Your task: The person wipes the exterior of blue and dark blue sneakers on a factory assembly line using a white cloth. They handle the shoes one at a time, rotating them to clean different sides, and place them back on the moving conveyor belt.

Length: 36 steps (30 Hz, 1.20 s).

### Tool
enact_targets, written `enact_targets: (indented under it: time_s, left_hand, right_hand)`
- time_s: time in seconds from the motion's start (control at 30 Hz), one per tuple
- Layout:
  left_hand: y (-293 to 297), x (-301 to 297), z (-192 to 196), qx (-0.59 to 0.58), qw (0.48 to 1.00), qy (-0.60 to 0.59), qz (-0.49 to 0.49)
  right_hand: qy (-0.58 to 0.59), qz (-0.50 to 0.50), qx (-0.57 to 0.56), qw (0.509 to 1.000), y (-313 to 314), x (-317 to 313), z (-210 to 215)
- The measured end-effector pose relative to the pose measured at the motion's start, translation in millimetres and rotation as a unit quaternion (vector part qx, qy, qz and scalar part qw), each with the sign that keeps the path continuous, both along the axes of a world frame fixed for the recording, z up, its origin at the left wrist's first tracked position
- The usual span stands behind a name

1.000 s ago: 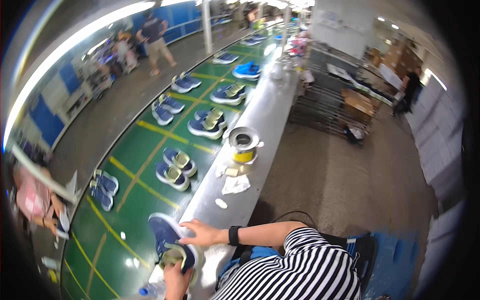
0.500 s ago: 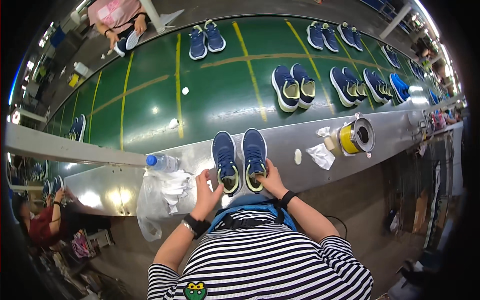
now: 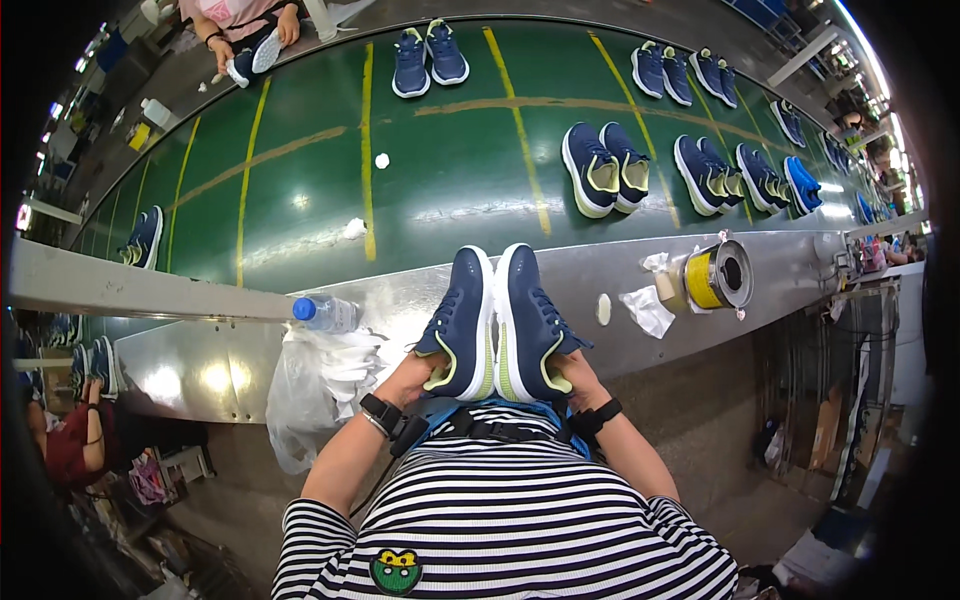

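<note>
Two navy sneakers with white soles and pale green lining are held side by side in front of me, tipped outward so their sole edges face each other. My left hand (image 3: 406, 379) grips the left sneaker (image 3: 464, 318) at its heel opening. On the other side, my right hand (image 3: 582, 378) has the right sneaker (image 3: 526, 312) by its heel opening. Fingers of both hands are partly hidden inside or behind the shoes. The toes point away from me, over the metal ledge (image 3: 420, 300).
Beyond the ledge runs a green conveyor belt (image 3: 440, 180) carrying several pairs of sneakers (image 3: 607, 172). A yellow-banded can (image 3: 715, 277) and crumpled paper (image 3: 648, 312) sit to the right. A blue-capped bottle (image 3: 330, 314) and plastic bag (image 3: 295, 390) lie left. Co-workers' hands (image 3: 222, 52) hold a shoe at far left.
Both sneakers have been turned from sole-down to sides-up, soles now together. My hands have closed on their heels. Shoes on the belt appear shifted slightly right and upward.
</note>
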<state>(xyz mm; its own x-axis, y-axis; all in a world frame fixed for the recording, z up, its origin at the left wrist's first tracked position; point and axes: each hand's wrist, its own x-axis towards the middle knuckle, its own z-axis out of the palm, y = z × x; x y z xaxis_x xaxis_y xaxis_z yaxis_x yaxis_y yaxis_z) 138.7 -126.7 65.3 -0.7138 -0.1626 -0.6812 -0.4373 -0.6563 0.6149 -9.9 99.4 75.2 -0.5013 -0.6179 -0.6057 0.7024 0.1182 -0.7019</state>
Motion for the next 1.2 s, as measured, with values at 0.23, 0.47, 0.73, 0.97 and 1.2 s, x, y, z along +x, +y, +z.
enact_targets:
  time_s: [0.23,0.47,0.73,0.97,1.2]
  left_hand:
    - [8,-7,-3,0.012,0.999,0.001,0.033]
    - [28,-7,-9,0.023,0.992,-0.019,0.124]
    - [24,4,-37,-0.017,0.982,0.130,0.133]
    - [8,2,-21,-0.138,0.976,0.148,0.077]
    - [-5,-1,4,-0.300,0.936,0.184,-0.001]
  right_hand:
    - [-0.006,0.039,-0.020,0.999,-2,-30,1]
    - [-0.017,0.061,0.011,0.998,-2,-51,-8]
    - [-0.104,0.032,-0.017,0.994,0,-67,-31]
    - [0.189,0.170,-0.041,0.966,4,-82,-30]
    - [0.132,0.135,-0.080,0.979,-2,-75,-4]
